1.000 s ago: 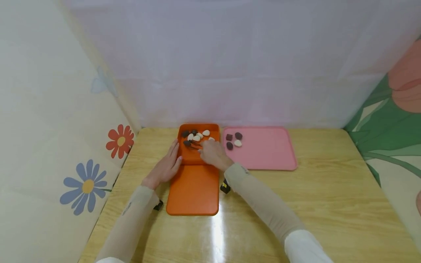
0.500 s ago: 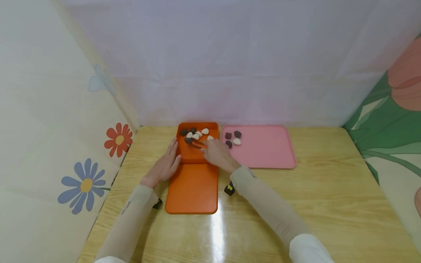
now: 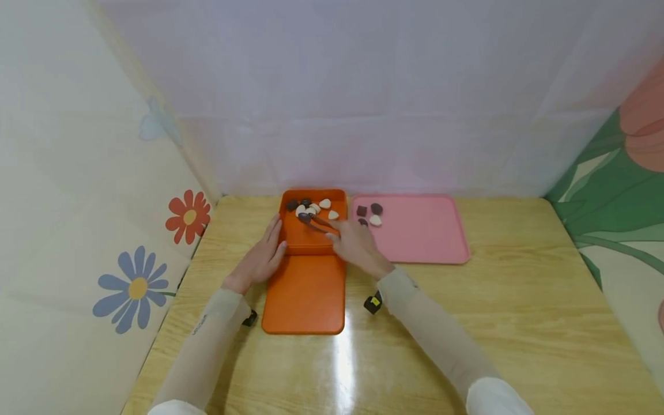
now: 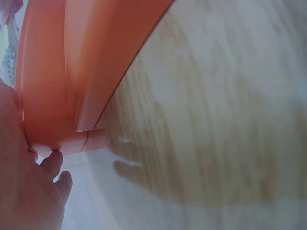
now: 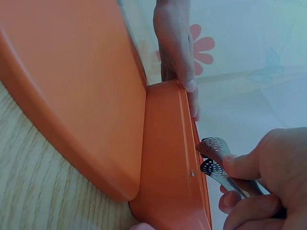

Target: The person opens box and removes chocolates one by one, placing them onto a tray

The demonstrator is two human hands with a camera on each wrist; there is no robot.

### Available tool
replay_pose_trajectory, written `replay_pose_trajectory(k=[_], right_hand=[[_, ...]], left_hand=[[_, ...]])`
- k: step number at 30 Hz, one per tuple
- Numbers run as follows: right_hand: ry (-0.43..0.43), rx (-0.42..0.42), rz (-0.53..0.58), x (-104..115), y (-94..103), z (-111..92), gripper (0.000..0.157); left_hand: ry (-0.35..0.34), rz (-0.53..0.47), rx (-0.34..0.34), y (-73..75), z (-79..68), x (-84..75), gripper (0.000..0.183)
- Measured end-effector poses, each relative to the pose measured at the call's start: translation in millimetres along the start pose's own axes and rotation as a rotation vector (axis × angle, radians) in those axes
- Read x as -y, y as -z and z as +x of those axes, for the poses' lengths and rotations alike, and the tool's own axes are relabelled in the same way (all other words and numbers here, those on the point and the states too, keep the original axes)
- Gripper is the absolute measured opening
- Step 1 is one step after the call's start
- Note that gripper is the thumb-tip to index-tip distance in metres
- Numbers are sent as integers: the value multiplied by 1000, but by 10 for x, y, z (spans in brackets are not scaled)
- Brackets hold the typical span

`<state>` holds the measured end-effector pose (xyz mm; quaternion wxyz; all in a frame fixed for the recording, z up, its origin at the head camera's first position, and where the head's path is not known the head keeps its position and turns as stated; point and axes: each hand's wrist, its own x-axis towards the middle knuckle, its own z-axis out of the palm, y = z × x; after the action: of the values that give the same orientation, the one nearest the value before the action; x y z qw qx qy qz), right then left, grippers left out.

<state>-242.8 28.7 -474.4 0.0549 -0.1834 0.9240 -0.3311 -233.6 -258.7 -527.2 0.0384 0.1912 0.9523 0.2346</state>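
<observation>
In the head view my left hand [image 3: 257,260] lies along the left side of an orange box [image 3: 306,250], its fingers straight against the wall. The box's lid [image 3: 303,297] lies folded open toward me. My right hand [image 3: 357,245] grips small metal tongs [image 3: 317,226] over the box. Their perforated heads [image 5: 214,147] show near the rim in the right wrist view; whether anything sits between them I cannot tell. Inside the box are several white stones [image 3: 325,203] and dark stones [image 3: 292,204]. The left wrist view shows my left fingers [image 4: 53,164] at the box's corner.
To the right of the box is a pink tray [image 3: 425,230], holding a dark cube [image 3: 361,211], dark stones [image 3: 376,208] and a white stone [image 3: 376,221]. My right hand partly covers its near left corner. A pale cloth wall rises behind the wooden table [image 3: 415,323].
My right hand has shifted to the right and slightly nearer me, and the tongs' tips have moved a little right and up. My left hand stays against the box.
</observation>
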Motion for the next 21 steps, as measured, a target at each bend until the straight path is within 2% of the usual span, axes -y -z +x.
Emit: replay_pose_trajectory(k=[4, 10, 11, 14, 17, 21], right_hand=[[16, -29, 4, -54, 46, -61, 43], [-15, -37, 7, -128, 123, -98, 46], [-18, -41, 10, -140, 136, -102, 46], [-11, -74, 2, -180, 181, -117, 43], [15, -116, -11, -235, 233, -133, 39], [25, -147, -17, -334, 305, -153, 42]], left_hand=[[-14, -10, -15, -5, 2, 4, 70], [-45, -60, -37, 6, -17, 5, 72], [-58, -63, -45, -18, -8, 54, 72], [-70, -63, -50, -18, -11, 64, 72], [-59, -54, -46, -26, 1, 80, 72], [-16, -27, -10, -2, 5, 27, 71]])
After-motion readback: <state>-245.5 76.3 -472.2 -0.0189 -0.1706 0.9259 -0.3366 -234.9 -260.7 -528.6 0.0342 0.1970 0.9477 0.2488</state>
